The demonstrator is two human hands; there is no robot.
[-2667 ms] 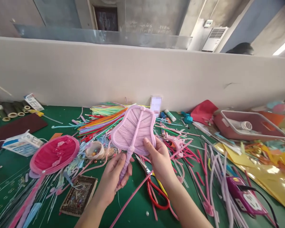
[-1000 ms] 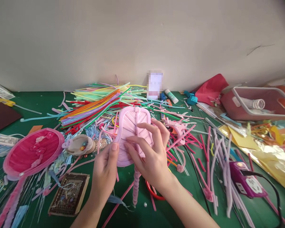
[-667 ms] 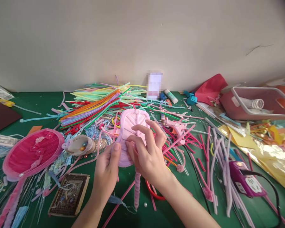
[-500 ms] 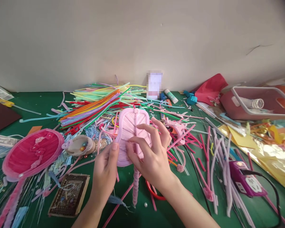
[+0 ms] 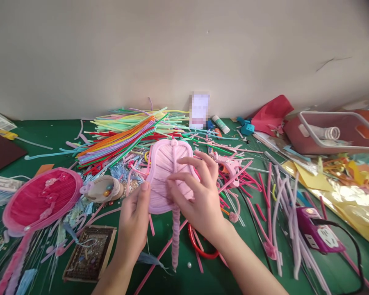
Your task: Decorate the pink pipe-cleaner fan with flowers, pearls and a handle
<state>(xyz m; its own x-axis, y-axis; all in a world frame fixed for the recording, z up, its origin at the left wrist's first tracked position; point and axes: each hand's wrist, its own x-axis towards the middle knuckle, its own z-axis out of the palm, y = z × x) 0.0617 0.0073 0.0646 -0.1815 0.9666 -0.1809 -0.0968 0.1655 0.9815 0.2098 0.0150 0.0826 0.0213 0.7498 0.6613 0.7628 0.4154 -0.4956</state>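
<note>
A pale pink hand fan (image 5: 160,192), covered in pipe cleaners, is held upright in front of me. Its twisted lilac handle (image 5: 175,241) hangs down below, and darker lines spread like ribs over its face. My left hand (image 5: 133,223) grips the left edge, thumb in front and the other fingers mostly hidden behind. My right hand (image 5: 199,196) is over the right half of the face. Its thumb and index fingertips come together near the middle; whatever is between them, if anything, is too small to make out. The other fingers are bent and spread.
Bundled coloured pipe cleaners (image 5: 117,143) lie behind the fan. A finished-looking dark pink fan (image 5: 61,196), a bead bowl (image 5: 95,189) and a small tray (image 5: 110,246) are left. To the right are a pink glue gun (image 5: 230,166), a purple power socket (image 5: 304,217) and a bin (image 5: 301,139).
The fan has shifted slightly left and tilted a little, together with my left hand. My right hand's fingertips stay near the middle of its face.
</note>
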